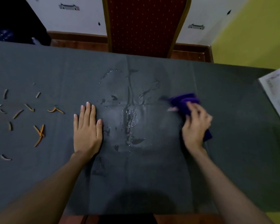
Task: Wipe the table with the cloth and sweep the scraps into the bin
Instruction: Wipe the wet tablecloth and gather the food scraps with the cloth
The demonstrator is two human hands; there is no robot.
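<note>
**Right hand wipes, left hand steadies**

Firmly bunched in the grip of the right hand (pixel 196 125), the purple cloth (pixel 184 101) presses on the table (pixel 225 159) at the right edge of a patch of water drops (pixel 129 115) — hand and cloth are blurred. Left of the wet patch the left hand (pixel 87 126) lies flat, fingers straight, holding nothing. Farther left, orange scraps (pixel 39 133) lie scattered. A paper (pixel 275 94) sits at the right edge — a red chair (pixel 144 25) stands beyond.
</note>
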